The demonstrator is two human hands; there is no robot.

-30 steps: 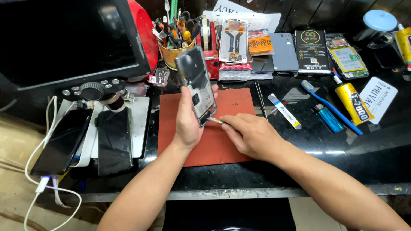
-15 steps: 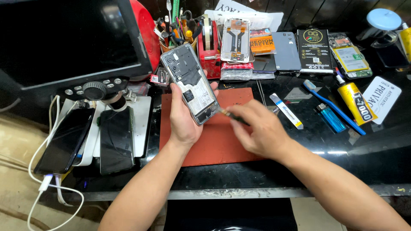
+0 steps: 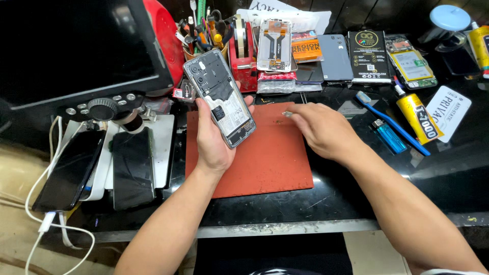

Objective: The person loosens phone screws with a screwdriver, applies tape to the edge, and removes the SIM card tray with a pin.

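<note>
An opened smartphone [image 3: 220,97], back cover already off, is gripped upright in the left hand [image 3: 214,137]. Beside that grip, the right hand [image 3: 321,130] pinches a small metal part [image 3: 287,114] over the red mat [image 3: 265,153]; reassembly appears not yet done.

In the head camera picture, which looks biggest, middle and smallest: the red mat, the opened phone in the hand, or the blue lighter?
1. Red mat, biggest by far.
2. Opened phone, held up in the left hand; it is nearer the camera, so it may look larger than it is.
3. Blue lighter, smallest.
</note>
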